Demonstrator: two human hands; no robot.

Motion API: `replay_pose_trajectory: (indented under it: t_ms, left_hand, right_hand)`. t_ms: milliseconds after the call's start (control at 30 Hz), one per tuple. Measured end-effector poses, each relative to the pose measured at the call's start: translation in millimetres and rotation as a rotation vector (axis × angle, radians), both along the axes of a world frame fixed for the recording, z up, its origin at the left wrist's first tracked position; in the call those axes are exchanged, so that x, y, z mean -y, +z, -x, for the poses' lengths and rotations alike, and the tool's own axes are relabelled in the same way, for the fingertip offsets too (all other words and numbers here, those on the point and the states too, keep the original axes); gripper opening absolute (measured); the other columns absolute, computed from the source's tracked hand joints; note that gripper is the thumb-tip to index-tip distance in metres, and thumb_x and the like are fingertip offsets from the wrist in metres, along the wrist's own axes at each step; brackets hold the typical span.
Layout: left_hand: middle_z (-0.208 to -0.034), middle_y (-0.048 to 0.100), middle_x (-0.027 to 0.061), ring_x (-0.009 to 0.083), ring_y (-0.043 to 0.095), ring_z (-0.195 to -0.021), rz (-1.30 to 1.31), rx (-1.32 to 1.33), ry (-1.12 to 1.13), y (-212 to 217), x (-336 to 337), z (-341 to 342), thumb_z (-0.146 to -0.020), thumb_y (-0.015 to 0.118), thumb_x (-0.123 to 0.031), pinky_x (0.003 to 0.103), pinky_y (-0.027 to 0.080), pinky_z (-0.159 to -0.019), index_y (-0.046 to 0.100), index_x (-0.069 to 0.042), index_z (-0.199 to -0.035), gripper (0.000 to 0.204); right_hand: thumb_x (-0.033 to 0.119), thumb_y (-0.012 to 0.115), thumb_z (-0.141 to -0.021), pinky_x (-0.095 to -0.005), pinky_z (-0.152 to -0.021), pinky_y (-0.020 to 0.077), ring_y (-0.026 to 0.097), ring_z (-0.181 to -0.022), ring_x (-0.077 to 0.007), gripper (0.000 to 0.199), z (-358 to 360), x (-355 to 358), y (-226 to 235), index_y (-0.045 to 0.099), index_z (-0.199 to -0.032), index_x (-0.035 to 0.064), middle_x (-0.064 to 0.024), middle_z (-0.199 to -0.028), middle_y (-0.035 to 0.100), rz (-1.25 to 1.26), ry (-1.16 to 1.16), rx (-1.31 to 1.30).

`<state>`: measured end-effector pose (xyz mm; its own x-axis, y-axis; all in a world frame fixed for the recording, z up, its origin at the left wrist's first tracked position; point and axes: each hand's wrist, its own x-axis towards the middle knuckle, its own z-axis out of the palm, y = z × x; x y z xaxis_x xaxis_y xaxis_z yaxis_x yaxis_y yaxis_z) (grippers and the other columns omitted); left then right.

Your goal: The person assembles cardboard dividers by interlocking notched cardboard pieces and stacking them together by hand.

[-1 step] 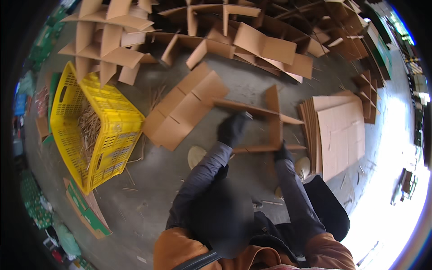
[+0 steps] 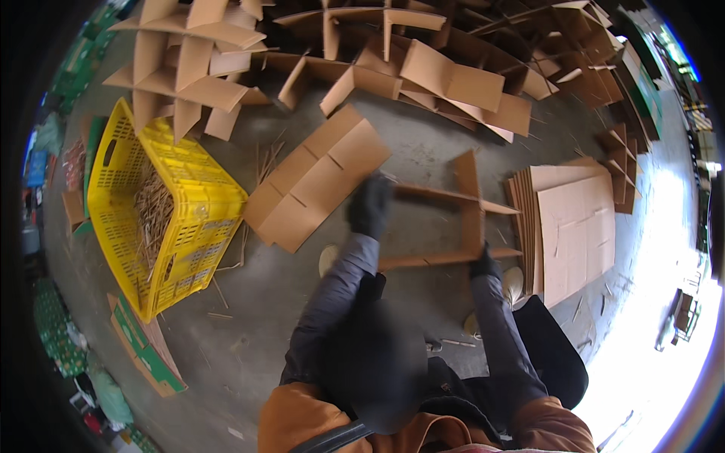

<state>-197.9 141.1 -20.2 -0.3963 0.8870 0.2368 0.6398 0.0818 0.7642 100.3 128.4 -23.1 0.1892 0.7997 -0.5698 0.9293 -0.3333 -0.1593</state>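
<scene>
A cardboard divider [image 2: 470,198] made of slotted brown strips stands on the concrete floor in front of me. My left hand [image 2: 368,205], in a black glove, grips the left end of its upper strip. My right hand [image 2: 484,264], also in a black glove, is closed on the lower strip where the cross piece meets it. Both dark sleeves reach up from the lower edge. A flattened cardboard box [image 2: 317,177] lies just left of my left hand.
A yellow plastic crate [image 2: 192,226] holding thin straw-like strips stands at the left. A stack of flat cardboard sheets [image 2: 574,226] lies at the right. Several assembled dividers [image 2: 445,75] are piled across the back. A green-edged flat carton [image 2: 147,347] lies lower left.
</scene>
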Motion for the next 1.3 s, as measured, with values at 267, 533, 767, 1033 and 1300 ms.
replay_pose_trajectory:
  t_ms: [267,533,767,1033,1300]
  left_hand:
    - [-0.087,0.059,0.0131,0.0315,0.059,-0.081,0.351,-0.367,0.322,-46,95,189,-0.075,0.068,-0.039,0.041,0.047,-0.067,0.060,-0.012,-0.098,0.037]
    - [-0.102,0.060,0.0147,0.0231,0.058,-0.096,-0.037,0.375,-0.110,109,30,15,-0.085,0.063,-0.018,0.033,0.046,-0.082,0.055,0.000,-0.107,0.030]
    - [-0.107,0.059,0.0152,0.0309,0.056,-0.102,0.168,-0.543,-0.393,33,-3,0,-0.077,0.063,-0.023,0.041,0.043,-0.089,0.055,-0.008,-0.115,0.041]
    - [-0.091,0.064,0.0077,0.0251,0.061,-0.084,0.282,-0.409,-0.464,-14,4,-14,-0.083,0.047,-0.012,0.041,0.049,-0.072,0.060,-0.015,-0.104,0.026]
    - [-0.095,0.064,0.0086,0.0279,0.062,-0.088,0.104,-0.236,-0.634,5,67,-65,-0.085,0.047,-0.020,0.042,0.049,-0.075,0.057,-0.014,-0.110,0.027]
  right_hand:
    - [0.024,0.067,-0.077,-0.0433,-0.082,0.0474,0.061,-0.094,-0.0370,0.061,7,-15,85,0.041,-0.130,0.0119,-0.0241,-0.102,0.061,0.081,0.118,0.022]
    - [0.016,0.070,-0.079,-0.0313,-0.086,0.0452,0.057,-0.101,-0.0205,0.049,117,-65,110,0.050,-0.121,-0.0002,-0.0145,-0.105,0.061,-0.213,-0.185,-1.299]
    - [0.036,0.056,-0.084,-0.0485,-0.067,0.0479,0.059,-0.081,-0.0426,0.038,57,-72,107,0.054,-0.104,0.0039,-0.0250,-0.086,0.062,-0.503,0.299,-0.358]
    - [0.033,0.054,-0.083,-0.0508,-0.076,0.0450,0.058,-0.087,-0.0427,0.037,79,-48,109,0.046,-0.106,0.0054,-0.0249,-0.090,0.062,-0.163,0.376,-0.132]
    - [0.029,0.060,-0.078,-0.0469,-0.080,0.0458,0.058,-0.093,-0.0392,0.038,99,-75,57,0.049,-0.107,0.0062,-0.0220,-0.094,0.062,-0.188,0.452,-0.157]
